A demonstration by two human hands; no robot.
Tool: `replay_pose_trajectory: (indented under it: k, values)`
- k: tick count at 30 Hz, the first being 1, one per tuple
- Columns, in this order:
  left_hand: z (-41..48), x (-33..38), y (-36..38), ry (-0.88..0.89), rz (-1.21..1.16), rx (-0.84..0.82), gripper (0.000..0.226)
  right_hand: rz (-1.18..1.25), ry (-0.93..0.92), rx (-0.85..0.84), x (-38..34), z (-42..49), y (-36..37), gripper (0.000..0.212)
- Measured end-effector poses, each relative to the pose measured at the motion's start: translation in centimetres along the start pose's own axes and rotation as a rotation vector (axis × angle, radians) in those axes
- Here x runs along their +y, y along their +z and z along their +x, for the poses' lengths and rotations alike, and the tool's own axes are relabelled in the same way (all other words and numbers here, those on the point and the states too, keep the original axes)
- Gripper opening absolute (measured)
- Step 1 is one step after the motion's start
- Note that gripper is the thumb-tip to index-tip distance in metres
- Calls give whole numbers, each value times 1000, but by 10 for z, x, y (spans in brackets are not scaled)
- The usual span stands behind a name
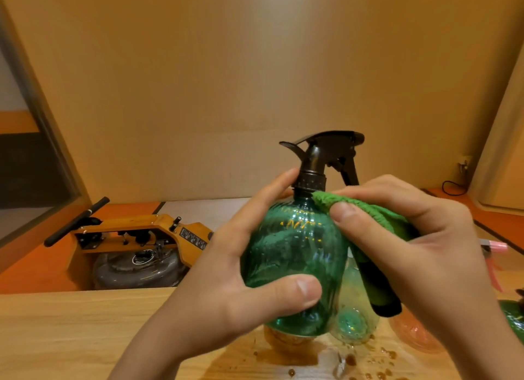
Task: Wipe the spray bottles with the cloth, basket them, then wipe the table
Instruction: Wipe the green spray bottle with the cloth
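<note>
While the left hand (235, 280) wraps its fingers and thumb around the round belly of a translucent green plastic spray bottle (295, 246) with a black trigger head, holding it upright over the light wooden table (71, 331), the right hand (411, 238) pinches a folded green fuzzy cloth (377, 212) against the bottle's shoulder, just below the neck. A brownish wet spill (283, 354) lies on the table underneath, and a clear round bottle (354, 320) sits just behind.

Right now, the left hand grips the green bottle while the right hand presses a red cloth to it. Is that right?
No: the head view shows a green cloth, not red. The left hand grips the bottle, the right hand presses the cloth.
</note>
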State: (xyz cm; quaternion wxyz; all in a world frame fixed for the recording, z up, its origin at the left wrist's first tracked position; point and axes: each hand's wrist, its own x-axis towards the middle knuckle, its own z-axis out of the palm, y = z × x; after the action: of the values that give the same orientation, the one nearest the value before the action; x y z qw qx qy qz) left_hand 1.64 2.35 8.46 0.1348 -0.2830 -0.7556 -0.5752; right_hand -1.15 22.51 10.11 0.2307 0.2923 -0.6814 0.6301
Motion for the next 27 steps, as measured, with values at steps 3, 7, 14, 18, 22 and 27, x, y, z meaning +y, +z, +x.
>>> replay_pose_trajectory:
  k: [3,7,14,18,22,27]
  values:
    - [0,-1,-3,7,-2,1,87,-11,-21,-93,-4,1,-9,7]
    - [0,-1,6,0,-59,-59,86,-11,-28,-10,-2,1,-9,6]
    - [4,-6,3,54,-116,100,87,-54,-112,-226,-5,1,-15,8]
    - [1,-2,8,47,-135,38,85,-117,-156,1,2,-2,-4,6]
    - [2,-2,8,33,-173,67,85,-144,-166,-4,-2,-2,-2,7]
    - [6,-9,1,19,-288,264,80,-46,-128,-155,2,-4,1,7]
